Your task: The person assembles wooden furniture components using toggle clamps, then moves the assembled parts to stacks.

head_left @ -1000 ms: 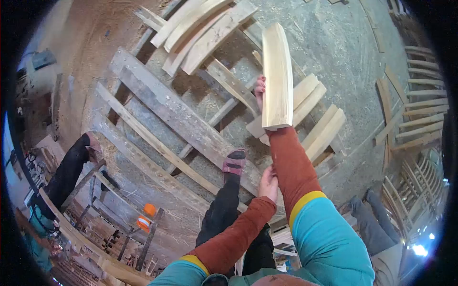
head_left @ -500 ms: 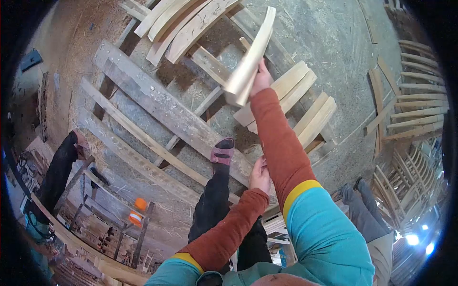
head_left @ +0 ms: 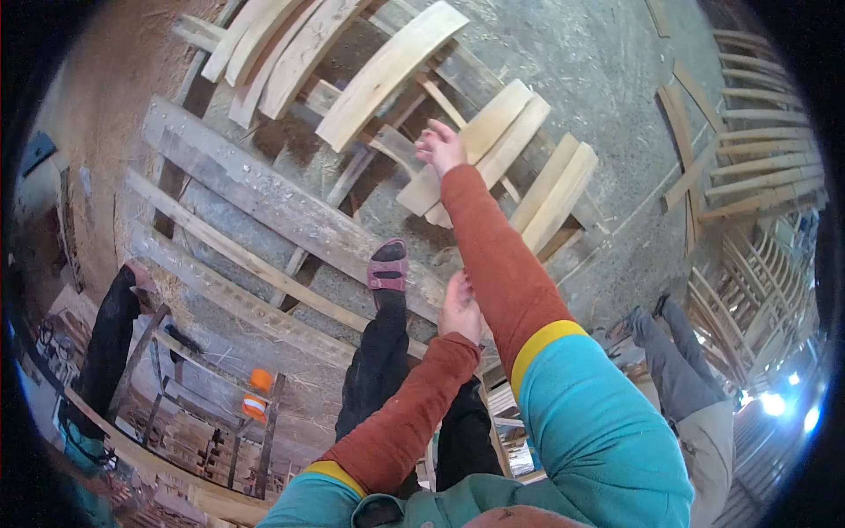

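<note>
Reaches forward with the right hand (head_left: pixel 443 148), fingers loosely spread and pinching nothing. No longer grips the curved board (head_left: pixel 392 77), pale and apparently the same piece as in the hand half a second ago; now shows it ahead and to the left of the grip, clear of the fingertips, seemingly laid across low rough timbers. Means, by judgement, one piece put down and the right hand freed.

Keeps the left hand (head_left: pixel 461 310) well back from that grip, toward the body, beside and partly under the brown sleeve (head_left: pixel 506 251) of the right arm. Cannot tell whether pressed together, spread or touching the cloth, because of fingertips partly hidden there.

Just right of the right hand and partly beneath it, a pair of pale boards (head_left: pixel 503 132); contact with them impossible to judge. Farther right, another pair of boards (head_left: pixel 556 194). Beyond the curved board, to the far left of the grip, a row of curved boards (head_left: pixel 277 57), cut off by the top edge. Back toward the body, a sandalled foot (head_left: pixel 387 268) over a weathered beam (head_left: pixel 264 194).

Hard to make out: to the far left, a dark trouser leg (head_left: pixel 110 330) of another person; to the far right, behind the grip, grey trousers (head_left: pixel 673 356), with glare nearby. Loses all corners to a dark rounded border.
</note>
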A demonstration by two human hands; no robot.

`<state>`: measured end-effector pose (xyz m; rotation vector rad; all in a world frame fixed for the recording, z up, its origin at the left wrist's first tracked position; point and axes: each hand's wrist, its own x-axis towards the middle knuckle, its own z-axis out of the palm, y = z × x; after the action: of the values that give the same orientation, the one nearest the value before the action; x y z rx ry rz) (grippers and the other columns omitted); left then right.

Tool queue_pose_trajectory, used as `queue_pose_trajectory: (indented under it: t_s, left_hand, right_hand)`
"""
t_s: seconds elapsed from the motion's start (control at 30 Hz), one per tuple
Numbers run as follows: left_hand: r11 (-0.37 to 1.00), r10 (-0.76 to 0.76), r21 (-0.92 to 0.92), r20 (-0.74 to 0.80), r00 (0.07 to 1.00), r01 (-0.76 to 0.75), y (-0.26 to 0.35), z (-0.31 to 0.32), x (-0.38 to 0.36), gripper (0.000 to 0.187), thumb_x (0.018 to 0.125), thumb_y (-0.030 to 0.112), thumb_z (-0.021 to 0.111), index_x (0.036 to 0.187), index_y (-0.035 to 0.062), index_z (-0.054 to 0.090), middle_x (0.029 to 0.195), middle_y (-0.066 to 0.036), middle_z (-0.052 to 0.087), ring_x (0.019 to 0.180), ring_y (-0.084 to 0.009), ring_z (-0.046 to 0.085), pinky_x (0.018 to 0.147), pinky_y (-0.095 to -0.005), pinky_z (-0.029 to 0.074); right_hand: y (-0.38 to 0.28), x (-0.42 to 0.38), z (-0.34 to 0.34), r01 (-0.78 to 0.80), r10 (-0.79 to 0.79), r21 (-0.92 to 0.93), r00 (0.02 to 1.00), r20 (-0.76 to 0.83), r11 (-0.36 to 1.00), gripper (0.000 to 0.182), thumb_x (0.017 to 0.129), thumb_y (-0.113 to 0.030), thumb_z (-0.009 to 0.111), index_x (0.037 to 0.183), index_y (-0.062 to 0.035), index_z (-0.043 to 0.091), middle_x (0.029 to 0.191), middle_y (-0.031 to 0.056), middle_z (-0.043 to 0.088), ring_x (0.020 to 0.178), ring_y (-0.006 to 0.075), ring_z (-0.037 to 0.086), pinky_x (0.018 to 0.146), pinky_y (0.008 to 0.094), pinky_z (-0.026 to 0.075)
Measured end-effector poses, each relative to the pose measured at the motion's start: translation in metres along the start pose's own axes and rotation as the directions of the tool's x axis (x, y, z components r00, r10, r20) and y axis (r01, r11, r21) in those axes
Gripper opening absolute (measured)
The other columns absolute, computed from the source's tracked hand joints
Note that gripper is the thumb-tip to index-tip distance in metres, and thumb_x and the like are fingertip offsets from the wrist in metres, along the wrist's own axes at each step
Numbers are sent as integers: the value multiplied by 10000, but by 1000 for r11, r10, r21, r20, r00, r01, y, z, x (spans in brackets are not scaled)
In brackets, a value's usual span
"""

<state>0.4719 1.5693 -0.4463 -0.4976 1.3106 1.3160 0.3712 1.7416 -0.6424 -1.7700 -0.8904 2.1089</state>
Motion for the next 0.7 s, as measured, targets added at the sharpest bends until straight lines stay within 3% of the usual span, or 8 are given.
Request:
queue_pose_trajectory:
  t_s: [0.03, 0.1, 0.2, 0.3, 0.43, 0.53, 0.63, 0.7]
  left_hand:
    - [997, 19, 72, -3, 1000, -18, 6, 4, -2, 424, 804, -28, 479, 1224, 11, 437, 1186, -130, 514, 1079, -217, 497, 936, -333, 386]
    - [995, -21, 96, -36, 999, 25, 18, 11, -9, 456, 794, -46, 466, 1243, 7, 410, 1191, -137, 499, 1057, -201, 504, 925, -316, 399]
    - [977, -34, 211, -3, 999, 34, 18, 13, -13, 463, 803, -39, 457, 1259, 4, 391, 1207, -143, 483, 1059, -198, 503, 921, -310, 404]
    - [976, -64, 210, 31, 997, 56, 11, 12, -17, 454, 816, -30, 450, 1264, 3, 386, 1209, -141, 483, 1071, -199, 500, 926, -315, 402]
    - [994, -69, 89, 45, 997, 65, 5, 17, -22, 447, 780, -64, 448, 1222, 4, 433, 1171, -147, 512, 1070, -209, 500, 937, -317, 391]
    - [991, -88, 103, 25, 996, 85, 0, 22, -27, 443, 779, -71, 442, 1217, 0, 436, 1164, -141, 515, 1061, -198, 503, 934, -307, 394]
    - [988, -61, 146, 91, 994, 47, -10, 22, -29, 422, 837, -19, 445, 1256, -5, 391, 1193, -135, 498, 1078, -190, 502, 935, -324, 401]
    - [985, -67, 164, 66, 996, 55, -16, 23, -31, 429, 828, -17, 451, 1254, 8, 404, 1187, -120, 503, 1056, -175, 505, 912, -306, 409]
  right_hand:
    - [10, -1, -24, 72, -70, 14, 992, -105, 997, 431, 841, -42, 516, 1263, -77, 438, 989, 85, 552, 753, 152, 576, 596, 295, 523]
    - [46, 8, -81, 233, -320, -253, 861, -395, 939, 352, 834, -98, 539, 1183, -73, 503, 1001, 117, 561, 771, 214, 575, 720, 347, 482]
    - [60, -9, -128, -22, -309, -457, 708, -635, 889, 391, 825, -143, 567, 1194, -59, 465, 1061, 157, 554, 877, 245, 575, 826, 356, 441]
    - [74, -8, -140, -87, -89, -326, 868, -489, 941, 457, 812, -183, 587, 1214, -45, 419, 1125, 188, 545, 1013, 276, 548, 897, 354, 396]
    - [71, -9, -131, -45, -115, -450, 940, -321, 892, 525, 780, -196, 637, 1224, -31, 410, 1111, 180, 572, 1036, 278, 544, 867, 355, 425]
    - [79, 4, -134, -104, 41, -469, 989, -142, 877, 588, 758, -168, 641, 1264, -22, 380, 1161, 198, 542, 1084, 300, 519, 915, 360, 400]
    - [64, -24, -140, -194, 16, -551, 950, -311, 811, 653, 724, -188, 614, 1307, -67, 347, 1281, 203, 460, 1185, 335, 444, 972, 352, 349]
    - [74, -28, -165, -10, -232, -513, 884, -406, 858, 693, 710, -187, 626, 1334, -106, 335, 1264, 188, 465, 1163, 337, 447, 982, 368, 340]
